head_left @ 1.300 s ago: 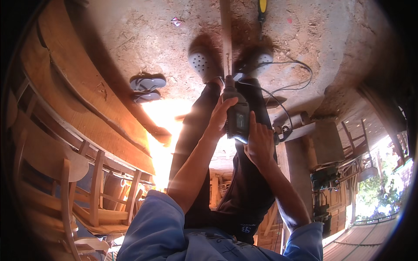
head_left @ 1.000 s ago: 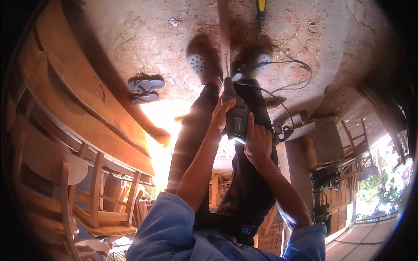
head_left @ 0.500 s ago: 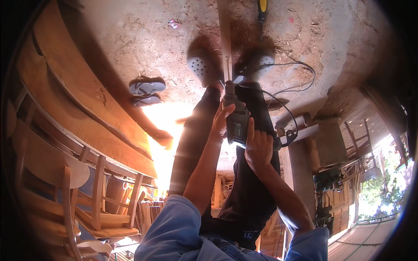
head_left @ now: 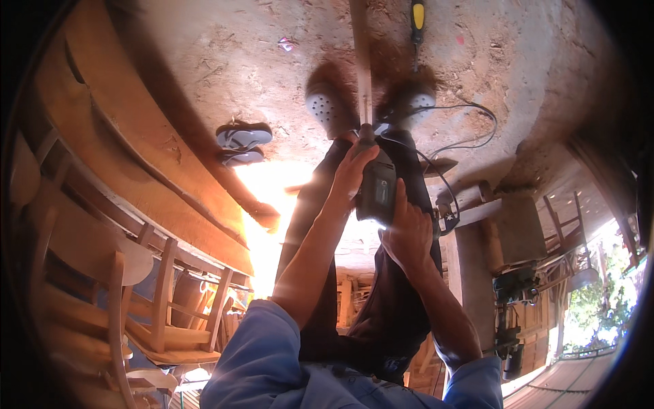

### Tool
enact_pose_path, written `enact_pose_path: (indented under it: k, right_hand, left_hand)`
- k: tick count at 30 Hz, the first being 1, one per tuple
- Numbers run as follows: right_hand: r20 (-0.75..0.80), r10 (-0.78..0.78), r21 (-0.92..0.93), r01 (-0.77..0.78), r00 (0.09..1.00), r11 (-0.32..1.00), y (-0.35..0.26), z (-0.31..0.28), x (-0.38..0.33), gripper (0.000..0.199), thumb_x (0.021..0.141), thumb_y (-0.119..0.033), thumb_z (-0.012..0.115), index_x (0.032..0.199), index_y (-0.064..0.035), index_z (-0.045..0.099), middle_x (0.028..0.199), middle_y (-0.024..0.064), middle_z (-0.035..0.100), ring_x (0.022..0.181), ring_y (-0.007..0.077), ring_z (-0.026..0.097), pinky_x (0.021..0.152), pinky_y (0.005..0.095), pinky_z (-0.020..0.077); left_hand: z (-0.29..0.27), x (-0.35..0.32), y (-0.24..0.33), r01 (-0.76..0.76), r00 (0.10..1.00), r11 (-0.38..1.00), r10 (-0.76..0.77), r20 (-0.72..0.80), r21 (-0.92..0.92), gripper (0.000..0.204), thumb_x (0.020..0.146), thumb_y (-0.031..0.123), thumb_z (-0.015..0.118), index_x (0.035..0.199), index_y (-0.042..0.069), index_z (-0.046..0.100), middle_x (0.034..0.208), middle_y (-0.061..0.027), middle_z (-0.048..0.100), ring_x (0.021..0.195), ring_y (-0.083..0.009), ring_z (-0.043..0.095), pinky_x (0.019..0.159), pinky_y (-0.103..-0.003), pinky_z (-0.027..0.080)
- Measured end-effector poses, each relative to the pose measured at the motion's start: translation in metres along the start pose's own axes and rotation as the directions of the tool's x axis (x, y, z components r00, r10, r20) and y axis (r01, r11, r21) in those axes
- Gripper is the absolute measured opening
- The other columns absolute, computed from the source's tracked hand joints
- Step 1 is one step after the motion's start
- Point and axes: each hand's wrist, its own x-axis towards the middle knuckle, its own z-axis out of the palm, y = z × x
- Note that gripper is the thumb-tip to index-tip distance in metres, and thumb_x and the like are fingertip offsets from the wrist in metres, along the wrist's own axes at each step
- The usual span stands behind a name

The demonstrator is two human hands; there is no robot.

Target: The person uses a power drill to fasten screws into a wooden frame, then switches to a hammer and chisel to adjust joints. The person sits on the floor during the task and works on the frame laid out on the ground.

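Observation:
A dark power drill (head_left: 377, 194) is held between my legs, its nose pointing away from me. My left hand (head_left: 349, 176) is closed around the front of the drill, the thumb lying over its top near the chuck. At the rear, my right hand (head_left: 407, 235) is wrapped round the grip, with one finger stretched along the side; the grip itself is mostly hidden. A long, narrow wooden strip (head_left: 362, 65) runs away from the drill's nose between my feet. Whether a bit enters its end is too small to tell.
A black cable (head_left: 477, 142) loops over the dusty floor at right. Beyond my right shoe lies a yellow-and-black screwdriver (head_left: 417, 24). Flip-flops (head_left: 245, 136) rest left of my feet. Long wooden boards (head_left: 146, 153) and wooden chairs (head_left: 163, 307) fill the left side.
My left hand has slid forward on the drill, its thumb now nearer the chuck. The right hand keeps its hold. The whole view has shifted slightly.

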Motion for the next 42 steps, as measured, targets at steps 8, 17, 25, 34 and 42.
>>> enact_pose_path:
  k: [8, 17, 25, 34, 42]
  right_hand:
    - [0.05, 0.059, 0.081, -0.063, 0.997, 0.995, -0.001, -0.014, 0.014, 0.088, 0.071, -0.004, 0.07, 0.153, 0.006, 0.04, 0.08, 0.0151, 0.07, 0.074, 0.0362, 0.069, 0.066, 0.0515, 0.0484]
    - [0.204, 0.167, 0.103, -0.191, 0.965, 0.976, -0.009, -0.035, 0.029, 0.088, 0.074, -0.007, 0.071, 0.155, 0.0043, 0.036, 0.089, 0.0195, 0.074, 0.086, 0.0389, 0.073, 0.073, 0.0519, 0.0536]
    - [0.165, 0.142, 0.11, -0.162, 0.976, 0.981, -0.005, -0.033, 0.038, 0.089, 0.075, -0.008, 0.071, 0.155, 0.0028, 0.035, 0.089, 0.0212, 0.074, 0.082, 0.041, 0.073, 0.075, 0.0534, 0.0564]
    - [0.217, 0.164, 0.053, -0.18, 0.962, 0.982, -0.008, -0.041, 0.049, 0.088, 0.076, -0.01, 0.071, 0.155, 0.0025, 0.034, 0.091, 0.021, 0.074, 0.086, 0.0405, 0.074, 0.076, 0.0528, 0.0556]
    - [0.248, 0.17, 0.05, -0.188, 0.954, 0.981, -0.001, -0.031, 0.059, 0.09, 0.076, -0.009, 0.071, 0.157, 0.0017, 0.032, 0.093, 0.021, 0.074, 0.088, 0.0398, 0.074, 0.078, 0.054, 0.0552]
  left_hand:
    - [0.017, 0.003, 0.013, 0.016, 0.997, 0.994, -0.008, -0.079, 0.104, 0.038, 0.098, 0.028, 0.071, 0.129, 0.009, 0.062, 0.099, -0.0022, 0.066, 0.084, -0.0137, 0.066, 0.073, -0.032, 0.055]
    - [0.01, 0.028, 0.015, 0.08, 0.99, 0.987, -0.063, -0.125, 0.138, 0.024, 0.098, 0.029, 0.07, 0.113, 0.009, 0.066, 0.089, -0.003, 0.068, 0.073, -0.0145, 0.066, 0.065, -0.031, 0.056]
    - [0.013, 0.035, 0.022, 0.065, 0.997, 0.986, -0.057, -0.059, 0.154, 0.023, 0.099, 0.03, 0.069, 0.106, 0.008, 0.068, 0.085, -0.0037, 0.069, 0.07, -0.015, 0.067, 0.065, -0.031, 0.056]
    - [0.006, 0.054, 0.021, 0.069, 0.996, 0.979, -0.056, -0.071, 0.193, 0.027, 0.098, 0.033, 0.07, 0.105, 0.007, 0.068, 0.084, -0.0047, 0.07, 0.068, -0.0172, 0.069, 0.064, -0.032, 0.057]
    - [0.006, 0.065, 0.024, 0.077, 0.993, 0.969, -0.053, -0.107, 0.237, 0.027, 0.097, 0.033, 0.07, 0.106, 0.007, 0.068, 0.084, -0.0051, 0.07, 0.068, -0.0174, 0.069, 0.064, -0.034, 0.058]
